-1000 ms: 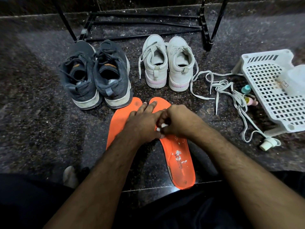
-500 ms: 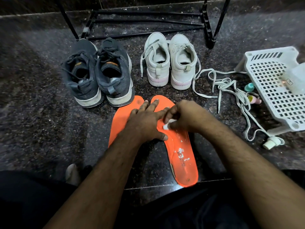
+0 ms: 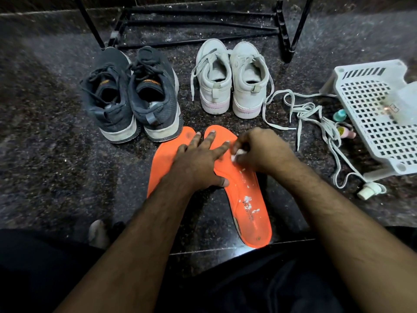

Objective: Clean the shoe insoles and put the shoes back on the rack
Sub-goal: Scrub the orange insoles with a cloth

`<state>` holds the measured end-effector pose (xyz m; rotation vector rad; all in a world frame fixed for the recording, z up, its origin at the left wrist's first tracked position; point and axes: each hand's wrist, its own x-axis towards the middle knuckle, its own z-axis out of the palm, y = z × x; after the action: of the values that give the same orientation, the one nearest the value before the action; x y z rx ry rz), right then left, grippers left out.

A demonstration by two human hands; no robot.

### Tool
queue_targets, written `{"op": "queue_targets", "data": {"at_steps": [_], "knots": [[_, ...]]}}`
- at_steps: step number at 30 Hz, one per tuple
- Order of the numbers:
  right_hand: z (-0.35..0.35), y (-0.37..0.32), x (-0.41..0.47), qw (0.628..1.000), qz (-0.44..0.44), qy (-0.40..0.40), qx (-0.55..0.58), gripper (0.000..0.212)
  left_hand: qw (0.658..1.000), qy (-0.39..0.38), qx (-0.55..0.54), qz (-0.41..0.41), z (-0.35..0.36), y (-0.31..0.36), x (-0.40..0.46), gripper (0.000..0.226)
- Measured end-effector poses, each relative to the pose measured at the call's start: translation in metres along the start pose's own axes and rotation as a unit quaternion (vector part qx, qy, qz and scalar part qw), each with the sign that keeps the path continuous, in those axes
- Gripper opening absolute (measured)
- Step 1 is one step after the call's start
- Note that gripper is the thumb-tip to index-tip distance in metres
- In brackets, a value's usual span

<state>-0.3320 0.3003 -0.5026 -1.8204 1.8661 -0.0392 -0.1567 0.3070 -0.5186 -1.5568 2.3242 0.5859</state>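
Pressing: left hand [image 3: 198, 161] flat on insole [image 3: 248, 199] | right hand [image 3: 259, 152] pinching wad [image 3: 238, 154]

My left hand [image 3: 198, 162] covers most of the left insole [image 3: 159, 168]. I see only a white scrap [image 3: 237, 154], perhaps a wipe, in my right hand [image 3: 259, 152]. The frame's right edge crops the basket [image 3: 372, 114], its top edge the rack [image 3: 194, 23].

Two flat orange foam insoles [image 3: 246, 199] side by side on the dark speckled stone floor [image 3: 56, 177] before you, dark grey mesh trainers [image 3: 130, 96] behind them, white lace-up sneakers [image 3: 232, 80] to their right, white perforated plastic basket [image 3: 379, 123] far right, black metal rack [image 3: 198, 21] behind
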Motion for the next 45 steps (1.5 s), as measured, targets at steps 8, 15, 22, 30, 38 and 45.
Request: {"op": "queue_targets", "data": {"at_steps": [8, 15, 22, 30, 38, 45], "knots": [[0.029, -0.028, -0.017, 0.993, -0.091, -0.020, -0.066, 0.025, 1.000, 0.023, -0.003, 0.005, 0.000, 0.000, 0.000, 0.106], [0.010, -0.007, -0.002, 0.993, -0.012, 0.110, -0.038, 0.031, 0.999, 0.045, 0.012, -0.007, 0.000, -0.001, 0.000, 0.101], [0.013, -0.010, 0.000, 0.993, -0.034, 0.101, -0.060, 0.026, 0.999, 0.039, -0.007, -0.023, 0.002, -0.003, 0.001, 0.100], [0.019, -0.014, -0.002, 0.997, -0.071, 0.001, 0.004, 0.022, 0.999, 0.024, -0.005, -0.028, 0.000, -0.002, 0.001, 0.099], [0.013, -0.003, 0.004, 0.997, -0.072, 0.027, 0.027, 0.021, 0.999, 0.022, -0.008, -0.026, -0.001, -0.001, 0.000, 0.100], [0.005, 0.004, 0.007, 0.989, -0.006, 0.145, 0.001, 0.025, 0.999, 0.016, -0.012, -0.028, -0.002, -0.001, -0.001, 0.100]]}}
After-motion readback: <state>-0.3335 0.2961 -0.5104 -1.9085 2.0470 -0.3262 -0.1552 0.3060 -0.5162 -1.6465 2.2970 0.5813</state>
